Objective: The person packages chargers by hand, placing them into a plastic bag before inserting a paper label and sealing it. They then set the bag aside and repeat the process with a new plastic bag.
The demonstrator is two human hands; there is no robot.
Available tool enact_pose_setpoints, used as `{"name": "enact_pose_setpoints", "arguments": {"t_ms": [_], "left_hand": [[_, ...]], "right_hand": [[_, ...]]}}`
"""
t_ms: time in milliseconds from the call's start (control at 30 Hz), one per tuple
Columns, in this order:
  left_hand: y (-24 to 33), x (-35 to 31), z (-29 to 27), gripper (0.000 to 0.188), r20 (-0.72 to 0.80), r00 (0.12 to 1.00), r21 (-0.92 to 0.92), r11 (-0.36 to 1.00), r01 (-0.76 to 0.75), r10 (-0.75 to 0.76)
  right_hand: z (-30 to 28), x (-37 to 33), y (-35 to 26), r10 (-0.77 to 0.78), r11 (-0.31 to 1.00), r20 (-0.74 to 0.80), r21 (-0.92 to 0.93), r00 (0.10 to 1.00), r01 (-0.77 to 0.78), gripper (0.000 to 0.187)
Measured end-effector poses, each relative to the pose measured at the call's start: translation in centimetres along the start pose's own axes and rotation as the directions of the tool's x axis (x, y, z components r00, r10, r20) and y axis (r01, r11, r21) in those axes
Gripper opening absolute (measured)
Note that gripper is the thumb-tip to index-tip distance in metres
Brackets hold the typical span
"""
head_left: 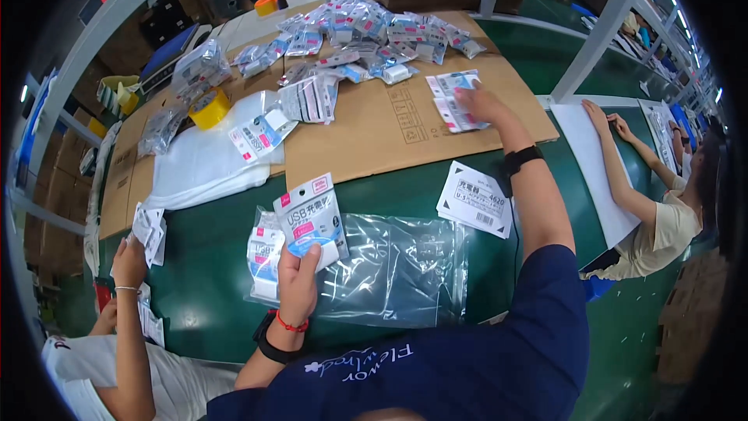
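I am watching from the head camera. My left hand (298,284) is gripping a small white and blue retail packet (310,221) with a pink label; the fingers are closed around its lower edge and it is standing upright over the green table (210,257). Just behind it, a second similar packet (263,253) is lying on a clear plastic bag (397,269) that is spread flat on the table in front of me.

My right hand (477,103) is reaching far forward and is pressing down on a few flat packets (450,101) on the brown cardboard sheet (389,129). I cannot tell if these fingers are pinching one packet or are only lying on top.

A big pile of the same packets (374,35) is lying at the far side of the cardboard. A yellow tape roll (210,107) is standing to the left, near a white foam sheet (202,160). A white label card (475,199) is lying on the table beside my right forearm.

Another person's hand (128,253) at the left is holding small packets, and one more person's arm (619,164) at the right is resting on a white sheet.
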State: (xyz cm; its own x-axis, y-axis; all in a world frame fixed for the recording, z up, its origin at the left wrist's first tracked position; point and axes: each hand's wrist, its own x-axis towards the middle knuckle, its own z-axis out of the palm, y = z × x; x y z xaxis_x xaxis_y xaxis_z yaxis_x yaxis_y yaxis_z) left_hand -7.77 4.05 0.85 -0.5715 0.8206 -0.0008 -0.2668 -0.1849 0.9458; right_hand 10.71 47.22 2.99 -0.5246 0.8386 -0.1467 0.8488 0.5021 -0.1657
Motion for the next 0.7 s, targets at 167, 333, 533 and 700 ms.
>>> {"name": "enact_pose_setpoints", "arguments": {"t_ms": [167, 333, 533, 700], "left_hand": [[1.1, 0.3, 1.6, 0.032, -0.054, 0.994, -0.231, 0.97, 0.082, -0.097], [2.3, -0.2, 0.4, 0.032, -0.105, 0.976, -0.344, 0.928, 0.144, -0.19], [1.9, -1.2, -0.1, 0.027, -0.018, 1.0, -0.089, 0.996, 0.014, -0.015], [2.6, -1.8, -0.4, 0.028, 0.04, 0.999, 0.125, 0.992, -0.012, 0.007]], "right_hand": [[0.5, -3.7, -3.8, -0.223, 0.933, -0.135, 0.257, 0.965, 0.252, 0.038], [1.6, -7.4, -6.2, -0.585, 0.8, -0.069, 0.118, 0.808, 0.589, 0.043], [0.9, -10.8, -9.2, -0.541, 0.839, -0.052, -0.096, 0.839, 0.535, 0.053], [2.2, -10.9, -9.6, -0.571, 0.804, -0.278, 0.002, 0.772, 0.595, 0.049]]}}
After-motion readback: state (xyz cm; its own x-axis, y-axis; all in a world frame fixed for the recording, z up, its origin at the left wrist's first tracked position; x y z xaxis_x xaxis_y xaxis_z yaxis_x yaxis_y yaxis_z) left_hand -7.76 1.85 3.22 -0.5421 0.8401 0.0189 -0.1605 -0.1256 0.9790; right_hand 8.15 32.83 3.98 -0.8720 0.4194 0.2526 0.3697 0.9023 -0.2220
